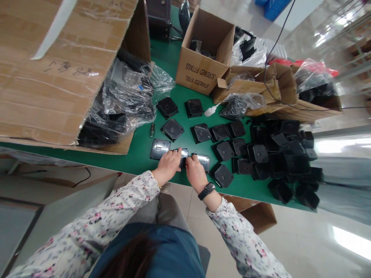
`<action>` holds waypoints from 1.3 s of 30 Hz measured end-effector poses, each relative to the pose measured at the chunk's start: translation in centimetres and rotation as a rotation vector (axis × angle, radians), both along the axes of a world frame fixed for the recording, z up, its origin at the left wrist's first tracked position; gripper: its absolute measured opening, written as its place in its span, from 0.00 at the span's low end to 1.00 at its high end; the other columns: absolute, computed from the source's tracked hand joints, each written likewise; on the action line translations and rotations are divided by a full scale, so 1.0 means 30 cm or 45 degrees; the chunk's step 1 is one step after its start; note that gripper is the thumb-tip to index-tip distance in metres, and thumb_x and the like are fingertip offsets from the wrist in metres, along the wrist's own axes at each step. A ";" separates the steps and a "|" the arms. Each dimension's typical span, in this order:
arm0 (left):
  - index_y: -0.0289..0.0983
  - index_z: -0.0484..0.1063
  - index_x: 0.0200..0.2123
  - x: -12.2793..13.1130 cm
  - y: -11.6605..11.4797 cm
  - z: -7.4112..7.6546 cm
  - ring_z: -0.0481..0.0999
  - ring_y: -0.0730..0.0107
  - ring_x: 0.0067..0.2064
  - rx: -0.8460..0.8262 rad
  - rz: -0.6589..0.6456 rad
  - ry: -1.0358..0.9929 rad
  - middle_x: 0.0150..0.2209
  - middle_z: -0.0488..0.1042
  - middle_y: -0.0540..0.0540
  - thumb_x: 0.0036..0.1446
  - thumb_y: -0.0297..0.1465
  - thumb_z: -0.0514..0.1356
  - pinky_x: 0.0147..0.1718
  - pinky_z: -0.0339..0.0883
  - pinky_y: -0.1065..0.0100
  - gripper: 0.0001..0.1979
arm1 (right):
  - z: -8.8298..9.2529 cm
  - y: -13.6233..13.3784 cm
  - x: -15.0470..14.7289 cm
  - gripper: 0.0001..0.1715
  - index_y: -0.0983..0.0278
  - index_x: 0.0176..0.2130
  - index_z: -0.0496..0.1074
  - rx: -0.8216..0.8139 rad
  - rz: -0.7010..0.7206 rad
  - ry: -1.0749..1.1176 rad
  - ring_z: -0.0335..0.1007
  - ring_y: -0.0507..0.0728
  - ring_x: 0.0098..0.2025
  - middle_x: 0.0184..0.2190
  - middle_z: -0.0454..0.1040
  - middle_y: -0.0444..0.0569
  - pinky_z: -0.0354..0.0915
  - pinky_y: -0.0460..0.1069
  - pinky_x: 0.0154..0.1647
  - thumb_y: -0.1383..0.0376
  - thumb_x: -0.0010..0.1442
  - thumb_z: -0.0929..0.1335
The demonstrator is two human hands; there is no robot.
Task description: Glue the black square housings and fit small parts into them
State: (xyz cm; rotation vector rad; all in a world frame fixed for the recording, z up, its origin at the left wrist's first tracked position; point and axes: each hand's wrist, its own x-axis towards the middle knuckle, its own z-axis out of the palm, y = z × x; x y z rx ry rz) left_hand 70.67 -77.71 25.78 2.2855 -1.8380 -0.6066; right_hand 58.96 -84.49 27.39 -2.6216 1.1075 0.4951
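Observation:
Near the front edge of the green table (139, 148) lie three shiny black square parts in a row. My left hand (168, 165) rests on the middle part (183, 154), its fingers closed around the near left side. At that part's right side, my right hand (195, 172) has its fingertips pinched together; anything between them is too small to make out. The left part (160, 148) lies beside my left hand, and the right part (204, 162) is partly behind my right hand. Black square housings (172, 129) lie just beyond.
A large cardboard box (52, 77) with bagged black parts stands at the left. Smaller boxes (199, 73) line the back. Many black housings (257, 153) are heaped at the right. A small bottle (152, 130) and a white tool (210, 111) lie on the table.

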 end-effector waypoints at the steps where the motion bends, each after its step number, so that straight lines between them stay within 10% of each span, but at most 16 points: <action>1: 0.30 0.52 0.59 0.000 0.000 0.000 0.72 0.54 0.46 -0.004 0.001 0.006 0.46 0.71 0.36 0.46 0.30 0.70 0.42 0.65 0.60 0.42 | 0.000 -0.003 -0.001 0.07 0.65 0.41 0.66 0.006 0.003 0.007 0.69 0.52 0.33 0.42 0.66 0.51 0.61 0.46 0.31 0.72 0.64 0.61; 39: 0.30 0.57 0.58 0.001 0.000 -0.003 0.68 0.50 0.50 -0.013 0.189 0.412 0.47 0.69 0.35 0.43 0.21 0.69 0.49 0.60 0.56 0.39 | 0.030 -0.004 0.034 0.10 0.69 0.40 0.69 0.022 0.075 0.134 0.72 0.59 0.38 0.38 0.72 0.59 0.64 0.48 0.34 0.75 0.60 0.61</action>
